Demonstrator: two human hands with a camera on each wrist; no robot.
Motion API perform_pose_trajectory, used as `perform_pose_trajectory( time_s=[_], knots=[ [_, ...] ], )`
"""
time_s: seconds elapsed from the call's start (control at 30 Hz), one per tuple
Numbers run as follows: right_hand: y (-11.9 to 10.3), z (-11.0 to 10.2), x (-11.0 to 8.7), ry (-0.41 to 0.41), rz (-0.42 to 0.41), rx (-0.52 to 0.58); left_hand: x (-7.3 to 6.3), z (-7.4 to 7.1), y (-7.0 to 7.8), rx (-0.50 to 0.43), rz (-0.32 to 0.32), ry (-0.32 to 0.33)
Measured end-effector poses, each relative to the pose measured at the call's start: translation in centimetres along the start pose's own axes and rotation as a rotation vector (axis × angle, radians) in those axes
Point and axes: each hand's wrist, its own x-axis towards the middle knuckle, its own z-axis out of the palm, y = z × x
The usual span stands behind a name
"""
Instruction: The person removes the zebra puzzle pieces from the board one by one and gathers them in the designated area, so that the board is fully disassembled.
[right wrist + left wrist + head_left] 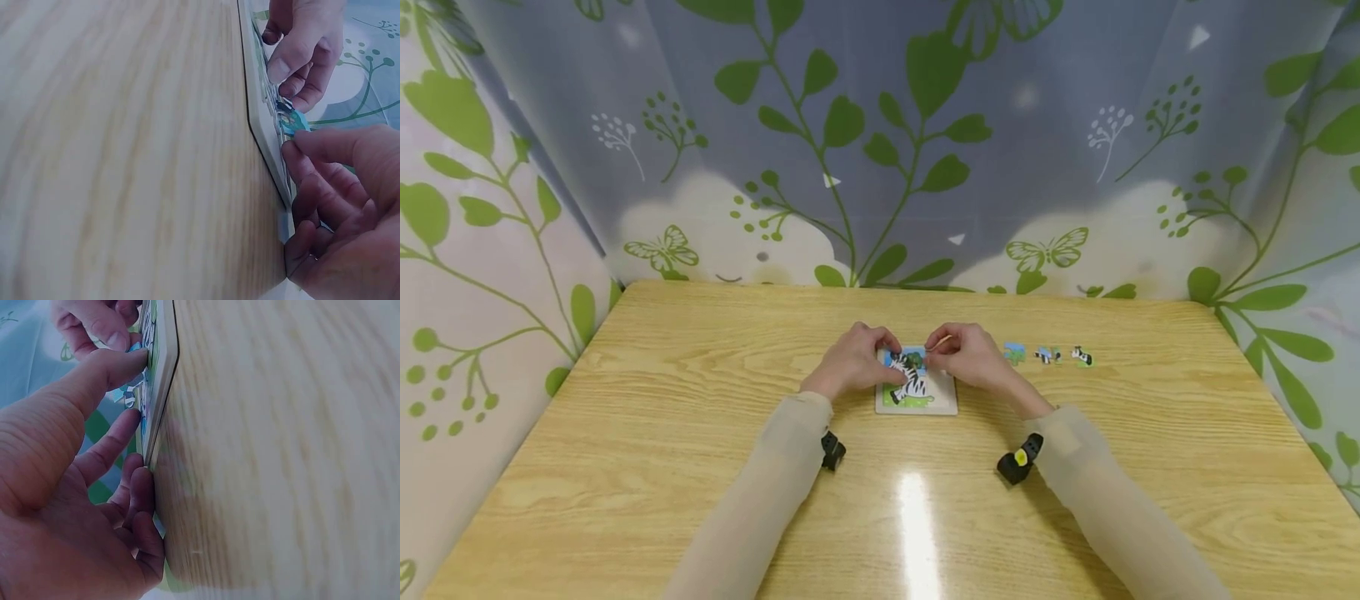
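Note:
A square jigsaw puzzle board (942, 395) lies on the table with a zebra picture (914, 387) partly filled in; its right side shows bare. My left hand (853, 360) rests at the board's left side, thumb lying across the picture and index fingertip near the upper edge. In the left wrist view its other fingers bend beside the board's edge. My right hand (967, 354) is over the upper right part, pinching a blue puzzle piece (299, 121) between thumb and index finger, close over the board. The fingers partly cover that piece in the head view.
Three loose puzzle pieces lie in a row to the right: a blue-green one (1014, 353), a blue one with black and white (1047, 356), and one with a zebra's head (1082, 357). A leaf-patterned curtain (880, 167) stands behind the wooden table (700, 375).

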Motion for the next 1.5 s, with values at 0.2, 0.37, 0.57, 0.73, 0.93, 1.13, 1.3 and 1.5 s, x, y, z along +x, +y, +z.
perform_pose_trajectory(
  time_s=[0.2,0.37,0.57,0.73,0.93,1.13,1.3,1.5],
  knots=[
    [0.1,-0.4,0.0,-0.001,-0.001,0.016,0.1,-0.1,0.3,0.008,-0.004,0.006],
    [0.4,-1.1,-0.3,0.007,-0.008,0.028,0.1,-0.1,0.4,0.011,0.001,0.004],
    [1.2,-1.9,-1.4,-0.014,-0.029,0.07,-0.1,0.1,0.1,0.027,0.028,-0.001],
    [1.8,-2.7,-2.8,-0.012,-0.036,0.078,-0.7,0.2,0.0,0.039,0.058,0.011],
    [2.7,-3.8,-4.4,0.009,-0.026,0.074,-1.9,0.5,0.2,0.04,0.081,0.032],
    [3.8,-4.6,-5.7,0.013,-0.027,0.06,-3.1,1.1,0.1,0.027,0.086,0.027],
    [4.5,-5.6,-6.7,0.033,-0.021,0.029,-3.5,0.9,0.2,0.012,0.094,-0.004],
    [5.5,-6.7,-7.6,0.036,-0.033,0.01,-3.5,0.7,0.2,0.011,0.08,-0.022]
  ],
)
